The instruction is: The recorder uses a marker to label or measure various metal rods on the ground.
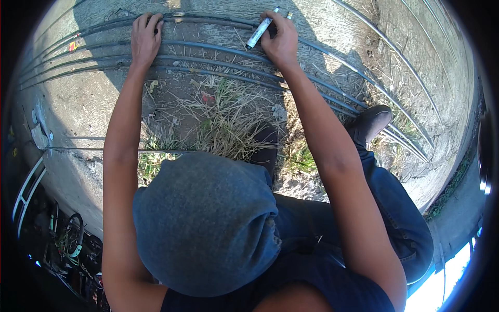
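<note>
Several long, thin grey metal rods (208,46) lie side by side across the ground, bending with the lens. At the far left, my left hand (145,40) is closed over the farthest rods, its fingers curled down on them. To the right, my right hand (280,44) grips a white marker (259,33) between thumb and fingers, slanted with its blue end up. That hand hovers over or rests on the same rods; its contact with them is hidden. A small pale end of something (289,15) pokes out by its fingers.
Dry grass (228,114) grows from a crack below the rods. More rods (395,49) lie at the right, near my shoe (375,122). My denim-covered knee (202,223) rises in the middle. A bicycle wheel (77,234) and a white metal frame (26,197) stand lower left.
</note>
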A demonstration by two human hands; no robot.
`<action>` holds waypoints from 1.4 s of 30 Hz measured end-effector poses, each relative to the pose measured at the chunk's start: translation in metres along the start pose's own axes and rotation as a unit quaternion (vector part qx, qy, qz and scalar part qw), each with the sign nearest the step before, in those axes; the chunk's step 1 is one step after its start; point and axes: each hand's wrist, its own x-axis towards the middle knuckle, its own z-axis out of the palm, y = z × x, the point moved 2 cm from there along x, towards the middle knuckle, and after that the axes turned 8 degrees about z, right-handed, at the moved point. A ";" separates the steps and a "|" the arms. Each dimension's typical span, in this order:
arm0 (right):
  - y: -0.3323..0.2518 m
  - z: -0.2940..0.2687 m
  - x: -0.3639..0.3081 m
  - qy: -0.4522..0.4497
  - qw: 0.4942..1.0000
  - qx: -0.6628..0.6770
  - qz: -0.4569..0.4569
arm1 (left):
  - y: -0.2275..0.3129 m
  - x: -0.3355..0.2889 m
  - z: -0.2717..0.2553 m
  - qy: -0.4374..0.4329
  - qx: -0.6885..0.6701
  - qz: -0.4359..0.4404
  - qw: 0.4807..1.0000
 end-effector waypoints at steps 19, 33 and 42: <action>0.000 0.002 -0.001 -0.014 1.000 0.010 0.000 | 0.013 0.026 -0.012 -0.198 0.059 0.216 0.954; 0.001 0.001 0.000 -0.011 1.000 -0.007 -0.003 | 0.016 0.024 -0.010 -0.206 0.059 0.206 0.955; 0.000 0.002 0.000 -0.013 1.000 -0.004 -0.005 | 0.014 0.020 -0.010 -0.193 0.032 0.183 0.963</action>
